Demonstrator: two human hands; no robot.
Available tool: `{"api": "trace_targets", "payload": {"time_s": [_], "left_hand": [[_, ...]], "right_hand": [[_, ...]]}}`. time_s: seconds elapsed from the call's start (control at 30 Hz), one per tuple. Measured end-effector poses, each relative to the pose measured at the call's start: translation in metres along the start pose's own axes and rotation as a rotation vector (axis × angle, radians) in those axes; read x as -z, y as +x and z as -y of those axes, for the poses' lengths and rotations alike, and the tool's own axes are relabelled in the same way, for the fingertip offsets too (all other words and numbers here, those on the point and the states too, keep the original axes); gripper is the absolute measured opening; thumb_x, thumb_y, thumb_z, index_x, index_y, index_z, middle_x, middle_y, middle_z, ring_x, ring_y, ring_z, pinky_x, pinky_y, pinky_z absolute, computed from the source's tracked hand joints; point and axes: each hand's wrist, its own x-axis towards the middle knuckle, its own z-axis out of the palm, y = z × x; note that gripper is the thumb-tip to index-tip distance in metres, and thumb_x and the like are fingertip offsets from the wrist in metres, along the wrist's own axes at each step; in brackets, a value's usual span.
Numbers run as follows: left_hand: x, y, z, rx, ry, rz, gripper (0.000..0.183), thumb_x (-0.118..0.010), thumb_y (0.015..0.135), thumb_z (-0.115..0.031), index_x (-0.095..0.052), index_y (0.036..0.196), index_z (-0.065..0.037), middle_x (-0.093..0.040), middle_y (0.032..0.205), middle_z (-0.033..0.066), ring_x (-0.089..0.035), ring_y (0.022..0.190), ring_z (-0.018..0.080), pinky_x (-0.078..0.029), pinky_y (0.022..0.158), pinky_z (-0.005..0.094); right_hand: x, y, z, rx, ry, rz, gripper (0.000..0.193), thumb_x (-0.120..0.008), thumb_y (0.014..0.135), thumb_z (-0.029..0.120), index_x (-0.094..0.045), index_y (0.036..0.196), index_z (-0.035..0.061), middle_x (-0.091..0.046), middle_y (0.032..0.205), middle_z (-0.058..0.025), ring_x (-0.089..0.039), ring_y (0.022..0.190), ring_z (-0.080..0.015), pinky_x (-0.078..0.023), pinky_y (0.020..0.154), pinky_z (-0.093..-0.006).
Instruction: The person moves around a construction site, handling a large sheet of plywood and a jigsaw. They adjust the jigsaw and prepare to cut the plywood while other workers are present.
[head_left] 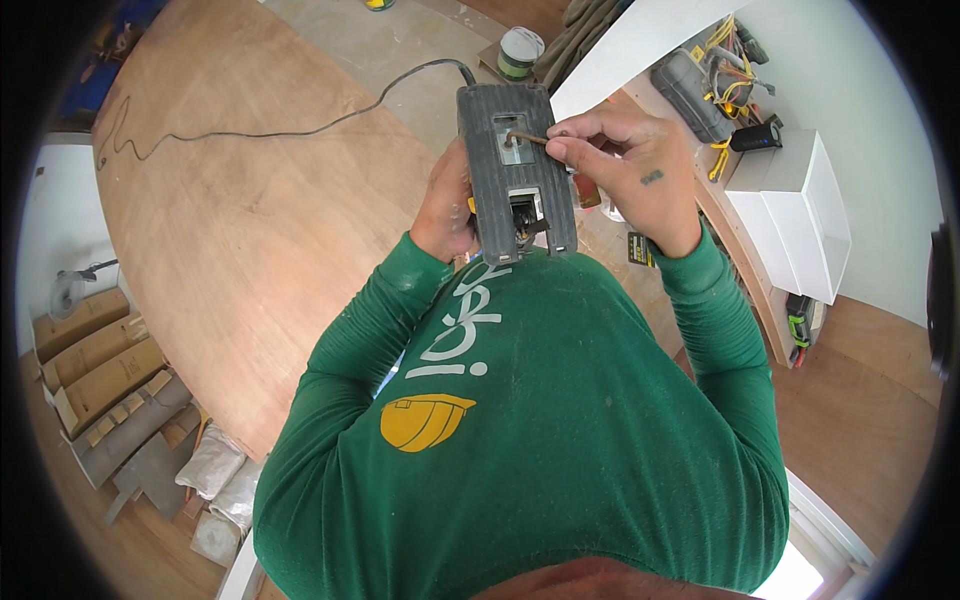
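A corded jigsaw (518,178) is held in front of my chest, turned over so that its dark, ribbed base plate faces up. My left hand (443,210) is wrapped around its body from the left, with some fingers hidden beneath it. Between thumb and forefinger, my right hand (640,165) pinches a brown hex key (528,137). The bent end of the key reaches into the rectangular window of the base plate. Whether it is seated in a screw head, I cannot tell. The blade slot lies at the end of the plate closest to me.
The jigsaw's black cord (300,131) runs left over a large wooden sheet (230,220). A small tub (519,52) stands beyond the tool. To the right are a dark tool case (692,92), yellow cables and a white box (780,220). Cardboard boxes (110,385) lie at far left.
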Motion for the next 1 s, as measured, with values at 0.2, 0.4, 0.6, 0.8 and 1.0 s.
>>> {"api": "trace_targets", "payload": {"time_s": [0.2,0.4,0.6,0.8,1.0], "left_hand": [[0.002,-0.001,-0.001,0.034,-0.001,-0.022,0.052,-0.049,0.108,-0.046,-0.054,0.139,-0.004,-0.068,0.124,0.0117,-0.071,0.107,0.0190,-0.061,0.091,0.0355],[0.000,-0.003,0.002,-0.005,-0.007,0.032,0.052,-0.049,0.108,-0.044,-0.053,0.141,-0.004,-0.067,0.126,0.0099,-0.070,0.108,0.0186,-0.061,0.091,0.0353],[0.006,-0.005,0.004,0.026,-0.043,0.010,0.051,-0.049,0.109,-0.043,-0.053,0.141,-0.004,-0.067,0.127,0.0100,-0.070,0.108,0.0180,-0.060,0.091,0.0350],[0.006,-0.007,0.006,0.028,0.012,0.005,0.052,-0.049,0.108,-0.045,-0.053,0.140,-0.004,-0.068,0.126,0.0108,-0.071,0.106,0.0182,-0.061,0.089,0.0352],[0.004,-0.010,0.006,-0.006,0.043,0.014,0.054,-0.049,0.108,-0.047,-0.053,0.141,-0.004,-0.068,0.125,0.0119,-0.072,0.105,0.0187,-0.061,0.090,0.0351]], "right_hand": [[0.005,0.009,-0.004,0.369,-0.334,0.001,0.010,-0.077,0.090,0.009,-0.079,0.097,0.0025,-0.067,0.076,-0.0071,-0.061,0.063,-0.0173,-0.049,0.060,-0.0303],[0.004,0.010,-0.002,0.351,-0.190,0.032,0.010,-0.074,0.093,0.009,-0.078,0.099,0.0027,-0.070,0.081,-0.0078,-0.066,0.069,-0.0178,-0.053,0.065,-0.0306],[0.003,0.010,-0.011,0.070,0.538,-0.064,0.025,-0.060,0.105,0.012,-0.072,0.121,-0.0029,-0.072,0.097,-0.0055,-0.070,0.087,-0.0159,-0.058,0.080,-0.0291],[0.011,0.006,-0.022,-0.087,0.619,-0.033,0.030,-0.052,0.107,0.006,-0.065,0.131,-0.0060,-0.071,0.106,-0.0089,-0.069,0.095,-0.0156,-0.055,0.083,-0.0293],[0.003,-0.005,-0.012,0.077,0.151,-0.033,0.021,-0.065,0.099,0.006,-0.075,0.117,0.0012,-0.072,0.094,-0.0056,-0.068,0.085,-0.0123,-0.054,0.072,-0.0282]]}}
